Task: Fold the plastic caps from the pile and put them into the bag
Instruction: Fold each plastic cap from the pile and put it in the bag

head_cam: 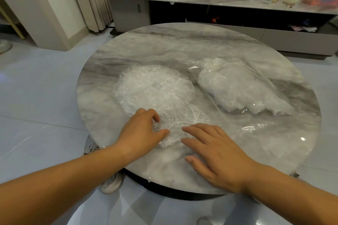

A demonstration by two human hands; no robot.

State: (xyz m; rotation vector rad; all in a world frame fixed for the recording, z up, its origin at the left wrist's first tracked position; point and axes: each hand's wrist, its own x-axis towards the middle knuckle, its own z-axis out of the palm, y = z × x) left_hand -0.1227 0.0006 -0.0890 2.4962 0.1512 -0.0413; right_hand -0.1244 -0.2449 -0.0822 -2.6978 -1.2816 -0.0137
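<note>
The round table (164, 42) gives me a flat, hard top to crease against, so everything sits within reach. The pile (153, 86) of loose caps lies mid-table just beyond my fingers, and the bag (237, 89), already part filled, lies to its right with its mouth towards me (handy for sliding folded ones in, I reckon). One cap (181, 120) is drawn to the near edge, still touching the pile. My left hand (142, 129) pinches its crinkled rim between curled fingers and thumb to anchor it; my right hand (215, 151) lies flat, fingers straight, tips at the cap's edge, holding nothing.
</note>
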